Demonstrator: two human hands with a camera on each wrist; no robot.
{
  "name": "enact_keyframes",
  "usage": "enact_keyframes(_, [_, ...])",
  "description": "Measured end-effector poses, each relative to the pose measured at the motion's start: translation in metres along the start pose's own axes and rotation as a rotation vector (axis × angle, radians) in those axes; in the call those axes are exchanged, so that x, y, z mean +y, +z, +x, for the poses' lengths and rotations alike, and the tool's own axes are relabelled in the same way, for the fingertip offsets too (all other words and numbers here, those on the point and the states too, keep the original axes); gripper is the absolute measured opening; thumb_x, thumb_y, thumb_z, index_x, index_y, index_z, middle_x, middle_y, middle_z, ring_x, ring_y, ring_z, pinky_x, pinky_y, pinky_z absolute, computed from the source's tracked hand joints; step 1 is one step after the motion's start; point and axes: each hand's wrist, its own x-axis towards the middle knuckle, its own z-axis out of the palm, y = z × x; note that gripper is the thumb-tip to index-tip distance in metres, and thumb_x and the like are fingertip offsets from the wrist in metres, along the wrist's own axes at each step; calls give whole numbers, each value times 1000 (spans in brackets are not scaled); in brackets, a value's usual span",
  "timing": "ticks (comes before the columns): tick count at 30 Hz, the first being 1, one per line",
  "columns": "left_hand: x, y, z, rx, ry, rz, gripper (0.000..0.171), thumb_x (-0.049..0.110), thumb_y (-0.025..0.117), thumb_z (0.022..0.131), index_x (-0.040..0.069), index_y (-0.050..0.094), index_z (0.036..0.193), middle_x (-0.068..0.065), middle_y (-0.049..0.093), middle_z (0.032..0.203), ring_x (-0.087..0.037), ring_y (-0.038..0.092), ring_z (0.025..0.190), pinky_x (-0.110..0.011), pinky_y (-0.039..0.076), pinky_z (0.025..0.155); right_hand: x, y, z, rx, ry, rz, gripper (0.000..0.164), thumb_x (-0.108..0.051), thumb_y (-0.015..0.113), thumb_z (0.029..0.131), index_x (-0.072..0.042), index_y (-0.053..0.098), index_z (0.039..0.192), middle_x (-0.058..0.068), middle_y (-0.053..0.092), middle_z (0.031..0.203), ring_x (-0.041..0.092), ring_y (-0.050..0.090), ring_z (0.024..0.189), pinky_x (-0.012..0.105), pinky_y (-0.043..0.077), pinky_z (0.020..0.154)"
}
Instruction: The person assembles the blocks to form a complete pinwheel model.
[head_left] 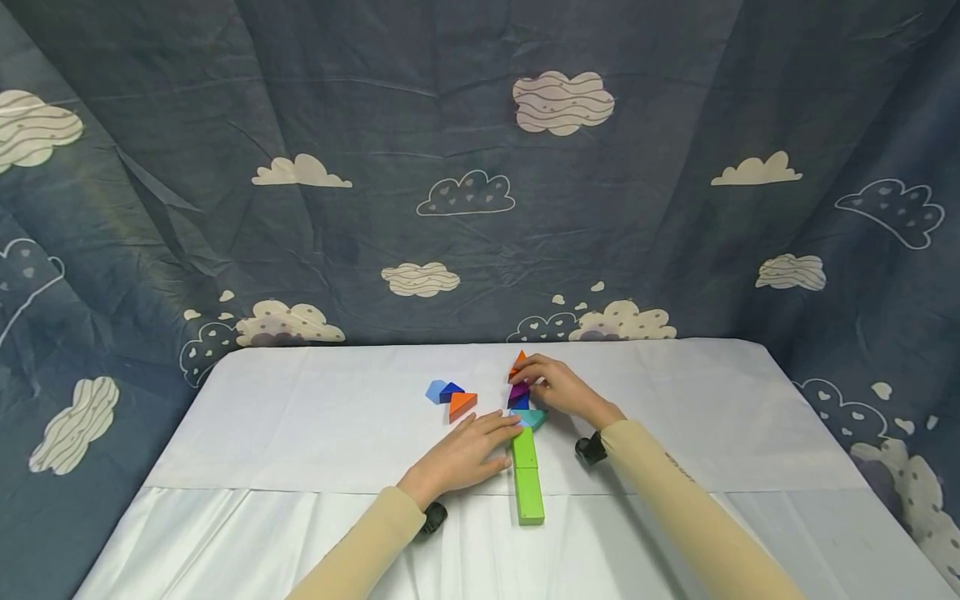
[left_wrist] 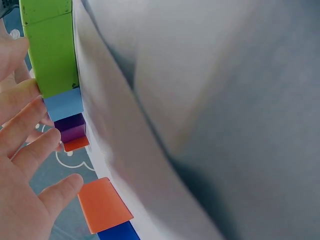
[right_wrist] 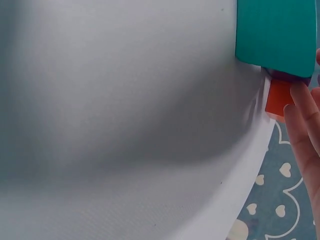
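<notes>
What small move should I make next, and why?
Perhaps use your right hand to gently square the far orange block with the purple block: that hand is beside both, while the left hand is by the green blocks.

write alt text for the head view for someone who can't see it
A person's left hand and right hand reach to a row of coloured blocks on a white cloth, two green blocks nearest the viewer. Three blocks lie left of the row; cloud-patterned fabric hangs behind.
</notes>
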Motion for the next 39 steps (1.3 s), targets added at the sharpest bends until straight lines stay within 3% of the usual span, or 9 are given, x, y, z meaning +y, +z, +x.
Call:
enact_keyframes(5, [-1,1,0,0,4,-1,51,34,54,98,15,44,145,1,35,151,-21,28,140,-49,25,111,-3,0,-3,-1,34,-3,35,12,54,84,-4,72,109,10,60,113,27,56,105,45,46,94])
enact_keyframes(12, [-1,0,0,11,16,-4,51,32,55,98,13,45,144,-1,37,150,-23,29,139,-51,26,110,-5,1,-5,-31,45,13,36,11,52,85,-4,72,111,10,60,117,29,55,109,49,41,100])
enact_keyframes(26, [0,-1,1,1,7,-4,50,32,54,98,13,45,144,-1,37,150,-24,29,139,-50,26,110,-8,0,-8,-47,-21,2,33,11,53,85,-2,72,109,13,61,119,33,55,114,51,40,100])
enact_keyframes(39, [1,-2,0,-5,0,-11,51,31,54,99,13,44,145,0,35,151,-23,28,139,-50,25,111,-6,2,-7,-41,-9,58,30,5,63,86,-4,70,113,12,63,115,28,60,105,47,46,93])
